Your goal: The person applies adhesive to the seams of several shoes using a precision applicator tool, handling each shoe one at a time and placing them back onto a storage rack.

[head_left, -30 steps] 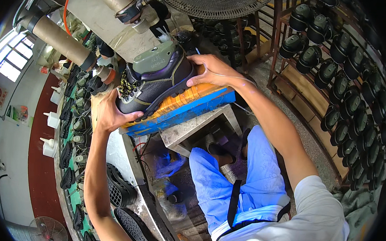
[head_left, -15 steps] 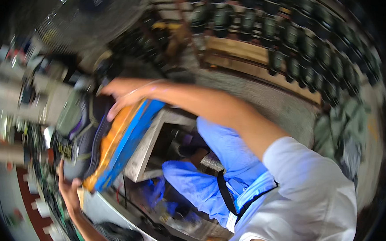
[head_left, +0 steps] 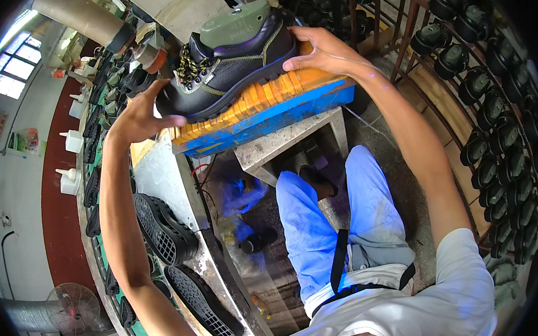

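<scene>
A black lace-up work shoe (head_left: pixel 238 70) with yellow stitching and black-yellow laces sits on a ridged orange pad (head_left: pixel 264 100) above a blue base (head_left: pixel 272 122). A green shoe last (head_left: pixel 236 24) fills its opening. My left hand (head_left: pixel 140 116) grips the toe end, thumb on the near side and fingers on the far side. At the heel, my right hand (head_left: pixel 322 53) holds on with thumb and fingers apart around the back. The shoe's underside is hidden against the pad.
Several black soles (head_left: pixel 202 302) lie on the bench by my left forearm. A grey stool-like stand (head_left: pixel 292 138) is under the blue base. Racks of dark shoes (head_left: pixel 486 144) stand at the right. White squeeze bottles (head_left: pixel 70 180) line the left, and a metal pipe (head_left: pixel 84 18) crosses at upper left.
The whole view has swung, so the shoe and pad now appear higher and farther right. Both hands stay at the shoe's two ends; my left hand now wraps closer around the toe.
</scene>
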The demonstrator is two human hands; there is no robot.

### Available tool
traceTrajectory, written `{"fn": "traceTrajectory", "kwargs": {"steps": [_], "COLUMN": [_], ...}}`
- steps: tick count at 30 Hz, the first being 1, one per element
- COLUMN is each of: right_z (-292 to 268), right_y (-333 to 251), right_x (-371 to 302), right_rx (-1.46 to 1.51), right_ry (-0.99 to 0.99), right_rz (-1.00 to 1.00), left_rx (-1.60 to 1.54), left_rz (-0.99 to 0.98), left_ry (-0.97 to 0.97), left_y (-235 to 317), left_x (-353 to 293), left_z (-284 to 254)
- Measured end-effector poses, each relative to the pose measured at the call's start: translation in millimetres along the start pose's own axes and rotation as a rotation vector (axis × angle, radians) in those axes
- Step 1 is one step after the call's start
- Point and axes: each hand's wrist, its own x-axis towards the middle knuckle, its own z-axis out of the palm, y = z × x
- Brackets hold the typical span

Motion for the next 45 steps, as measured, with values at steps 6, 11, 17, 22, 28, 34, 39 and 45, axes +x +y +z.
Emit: {"fn": "traceTrajectory", "kwargs": {"steps": [6,11,17,22,28,34,39,45], "right_z": [3.3,-3.0,-4.7,-0.8,-8.7,-3.9,-2.7,-16.2], "right_y": [-0.1,4.7,9.5,-6.9,-6.3,0.2,15.0,32.4], "right_x": [3.7,1.3,19.6,13.7,9.8,14.6,24.1,-12.4], "right_rx": [0.000,0.098,0.030,0.032,0.003,-0.069,-0.086,0.235], "right_ry": [0.004,-0.008,-0.004,-0.012,-0.021,-0.004,0.005,0.486], "right_rz": [-0.038,0.007,-0.005,-0.050,-0.046,-0.128,-0.106,-0.040], "left_rx": [0.132,-0.461,-0.840,-0.877,-0.887,-0.970,-0.898,-0.920], "left_rz": [-0.048,-0.183,-0.004,0.020,0.029,0.012,0.028,-0.091], "left_ry": [0.787,0.467,0.439,0.423,0.381,0.387,0.409,0.559], "left_y": [15.6,4.7,-21.2,-24.7,-25.0,-41.0,-38.3,23.1], "left_x": [22.7,10.9,-20.4,-23.4,-17.6,-23.4,-36.6,-70.8], "left_z": [82.2,57.4,79.7,83.2,76.1,80.9,79.0,101.2]}}
